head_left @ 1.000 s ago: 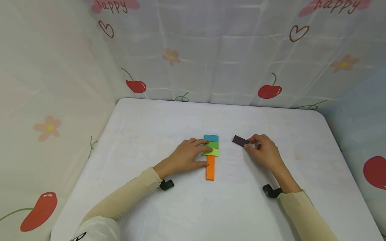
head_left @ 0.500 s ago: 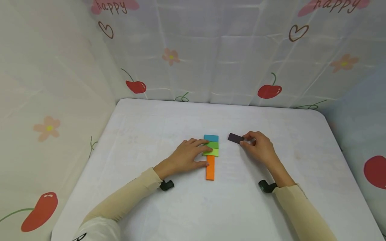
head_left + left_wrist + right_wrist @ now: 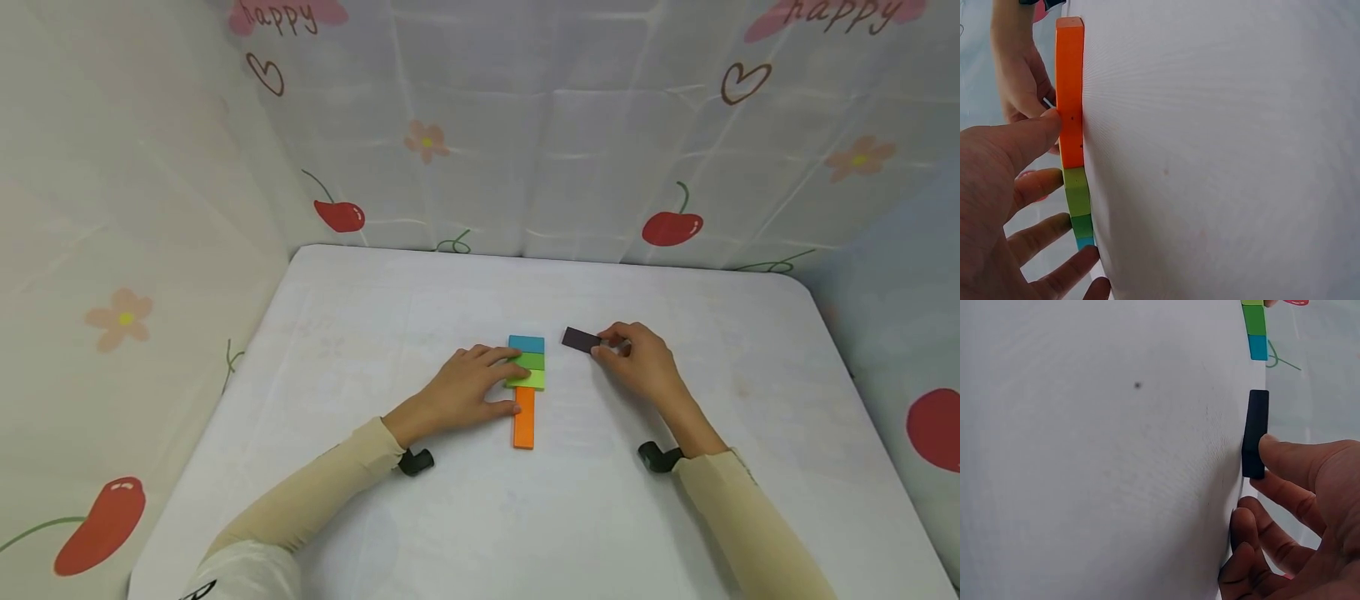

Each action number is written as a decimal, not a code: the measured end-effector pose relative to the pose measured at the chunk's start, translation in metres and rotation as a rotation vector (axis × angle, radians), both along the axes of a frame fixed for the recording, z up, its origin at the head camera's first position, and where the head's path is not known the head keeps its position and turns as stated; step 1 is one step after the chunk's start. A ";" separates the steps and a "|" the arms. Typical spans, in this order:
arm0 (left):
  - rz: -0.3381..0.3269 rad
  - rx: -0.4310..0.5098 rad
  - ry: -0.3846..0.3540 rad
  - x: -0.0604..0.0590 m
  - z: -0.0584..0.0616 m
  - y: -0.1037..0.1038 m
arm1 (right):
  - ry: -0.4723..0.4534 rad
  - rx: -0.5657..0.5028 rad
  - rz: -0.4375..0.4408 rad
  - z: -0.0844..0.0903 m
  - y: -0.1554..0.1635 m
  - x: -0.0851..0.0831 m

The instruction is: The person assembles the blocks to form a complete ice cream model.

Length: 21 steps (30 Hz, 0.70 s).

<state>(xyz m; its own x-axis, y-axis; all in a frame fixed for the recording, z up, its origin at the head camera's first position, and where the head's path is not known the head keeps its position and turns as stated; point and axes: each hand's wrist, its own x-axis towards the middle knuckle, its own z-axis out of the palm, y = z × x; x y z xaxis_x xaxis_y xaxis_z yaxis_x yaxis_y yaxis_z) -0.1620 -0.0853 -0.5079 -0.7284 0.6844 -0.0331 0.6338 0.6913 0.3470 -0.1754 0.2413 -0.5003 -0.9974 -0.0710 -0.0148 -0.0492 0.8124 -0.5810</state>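
An upright orange block [image 3: 524, 422] lies on the table, and above it sit flat light green [image 3: 536, 381], green [image 3: 535, 362] and blue [image 3: 527, 344] blocks in a row, edge to edge. My left hand [image 3: 468, 390] rests against this row from the left, thumb at the orange block's side and fingertips over the green ones. To the right, my right hand [image 3: 647, 363] pinches the near end of a black rectangular block [image 3: 579, 340] between thumb and index finger. In the right wrist view the black block [image 3: 1255, 428] stands apart from the blue block [image 3: 1258, 347].
The white-covered table [image 3: 420, 292] ends at a printed curtain [image 3: 517, 150] behind it, with more curtain at both sides. A black wrist camera [image 3: 659, 457] hangs beside the right wrist, and another camera [image 3: 417, 462] beside the left.
My right hand has carried the black block left and slightly away from me, nearer the blue block. The left hand and the coloured row have stayed in place.
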 end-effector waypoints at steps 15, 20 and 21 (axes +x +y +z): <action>0.003 0.021 -0.007 0.000 -0.002 -0.001 | -0.005 -0.012 0.012 0.001 -0.007 -0.006; 0.005 0.020 -0.010 0.001 -0.001 -0.001 | -0.013 -0.016 0.012 0.000 -0.010 -0.010; 0.005 0.022 -0.012 0.001 -0.001 -0.001 | -0.015 -0.016 0.013 0.000 -0.011 -0.010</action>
